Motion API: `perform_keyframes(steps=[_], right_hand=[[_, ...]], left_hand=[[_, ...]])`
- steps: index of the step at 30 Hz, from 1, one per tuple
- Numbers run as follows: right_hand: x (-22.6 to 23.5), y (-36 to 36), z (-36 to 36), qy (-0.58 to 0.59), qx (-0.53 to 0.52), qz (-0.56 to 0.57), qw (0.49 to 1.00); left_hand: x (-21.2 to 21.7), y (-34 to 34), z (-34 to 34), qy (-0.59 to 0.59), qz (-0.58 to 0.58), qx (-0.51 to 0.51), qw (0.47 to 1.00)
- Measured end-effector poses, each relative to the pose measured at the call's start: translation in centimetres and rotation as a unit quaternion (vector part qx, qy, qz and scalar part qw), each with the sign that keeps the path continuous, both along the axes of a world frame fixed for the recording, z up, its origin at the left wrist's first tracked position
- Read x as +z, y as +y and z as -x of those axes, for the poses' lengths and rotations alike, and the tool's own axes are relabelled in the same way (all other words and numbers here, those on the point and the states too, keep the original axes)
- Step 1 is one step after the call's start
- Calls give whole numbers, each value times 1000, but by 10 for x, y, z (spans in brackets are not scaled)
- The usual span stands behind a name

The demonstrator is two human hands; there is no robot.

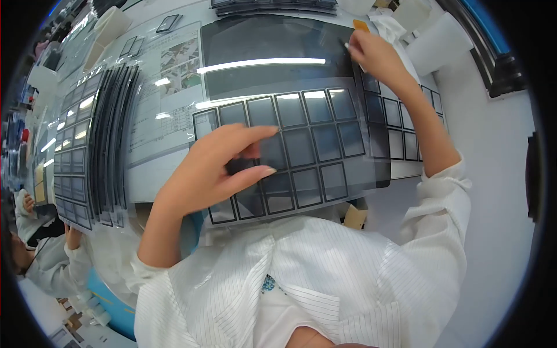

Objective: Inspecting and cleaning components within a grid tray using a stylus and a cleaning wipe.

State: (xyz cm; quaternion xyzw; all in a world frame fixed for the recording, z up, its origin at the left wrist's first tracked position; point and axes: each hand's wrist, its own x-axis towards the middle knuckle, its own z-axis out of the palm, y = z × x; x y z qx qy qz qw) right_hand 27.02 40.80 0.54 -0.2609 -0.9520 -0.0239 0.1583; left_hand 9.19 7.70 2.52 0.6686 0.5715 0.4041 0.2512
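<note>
- Left hand [214, 165] is held with fingers parted over gridded sheet [299, 146], which could be skewed by brushing
- Right hand's [374, 55] grip cannot be made out

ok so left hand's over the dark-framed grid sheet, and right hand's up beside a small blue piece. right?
One slip: the small piece beside the right hand is orange, not blue, as the head view shows. The left hand is over the dark-framed grid sheet, as you said.
</note>
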Motion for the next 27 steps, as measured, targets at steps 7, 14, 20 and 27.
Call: perform_keyframes(steps=[7,14,20,27], right_hand=[[17,-34,-27,-67,85,208,972],[10,-47,-24,-11,87,199,976],[1,-56,-27,134,54,491,859],[3,-69,-32,163,54,526,833]], left_hand=[[11,-109,1,10,405,259,877],[-21,-96,-35,-444,272,375,767],[-11,-97,-25,-394,241,409,787],[11,-103,-8,-362,266,410,794]])
